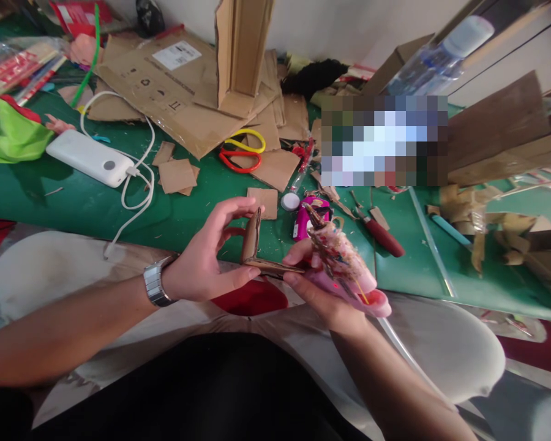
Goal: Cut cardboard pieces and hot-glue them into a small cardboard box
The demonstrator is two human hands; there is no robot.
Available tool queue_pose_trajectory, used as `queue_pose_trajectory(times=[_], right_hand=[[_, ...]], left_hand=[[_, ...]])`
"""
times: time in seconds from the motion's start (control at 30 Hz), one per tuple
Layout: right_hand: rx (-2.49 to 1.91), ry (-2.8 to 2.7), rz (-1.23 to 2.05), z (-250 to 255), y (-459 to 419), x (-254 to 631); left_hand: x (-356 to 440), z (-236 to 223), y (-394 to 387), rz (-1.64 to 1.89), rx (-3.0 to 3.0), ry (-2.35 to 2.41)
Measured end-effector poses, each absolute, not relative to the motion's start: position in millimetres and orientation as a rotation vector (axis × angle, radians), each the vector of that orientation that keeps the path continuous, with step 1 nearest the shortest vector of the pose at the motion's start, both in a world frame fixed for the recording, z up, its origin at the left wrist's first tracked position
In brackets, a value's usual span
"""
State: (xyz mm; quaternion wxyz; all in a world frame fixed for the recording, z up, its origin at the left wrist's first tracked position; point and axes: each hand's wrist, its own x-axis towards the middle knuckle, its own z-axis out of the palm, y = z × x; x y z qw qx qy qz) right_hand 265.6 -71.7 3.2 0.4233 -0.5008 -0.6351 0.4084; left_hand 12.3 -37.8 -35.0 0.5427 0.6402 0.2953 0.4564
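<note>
The person's left hand [206, 260] grasps a small L-shaped cardboard piece [251, 242], its fingertips at the upright part and its thumb against the lower one. The piece is in front of the body, just over the near edge of the green table [64, 202]. The right hand [324, 300] grips a pink glue gun [349, 260], its surface smeared and its nozzle pointing up and away to the left, while its thumb and a finger meet the right end of the same cardboard. A metal wristwatch [155, 283] circles the left wrist.

Just beyond the hands lie a cardboard square [266, 205], a round white cap [291, 202] and a magenta object [307, 217], partly behind the glue gun. Farther off are scissors with yellow and red handles [241, 168]. A brown-handled tool [383, 237] rests to the right; a white power bank [85, 154], its cable [142, 210] attached, lies to the left.
</note>
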Motion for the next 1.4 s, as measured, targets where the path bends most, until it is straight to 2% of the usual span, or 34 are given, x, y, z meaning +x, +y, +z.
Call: queue_pose_trajectory(times=[0.3,0.57,0.77,1.23,1.4], right_hand=[[-1.087,-1.602,1.056,-2,-70,273],[-1.068,-1.541,1.216,5,-68,270],[-1.187,-1.592,1.088,3,-72,266],[-1.215,-1.448,1.096,-2,-75,264],[-1.226,-1.503,0.879,-3,-70,262]], left_hand=[[11,-33,-37,1.078,1.582,0.710],[10,-34,-36,1.110,1.684,0.707],[10,-37,-35,1.126,1.654,0.684],[8,-41,-25,1.064,1.481,0.784],[1,-44,-19,0.782,1.105,0.800]])
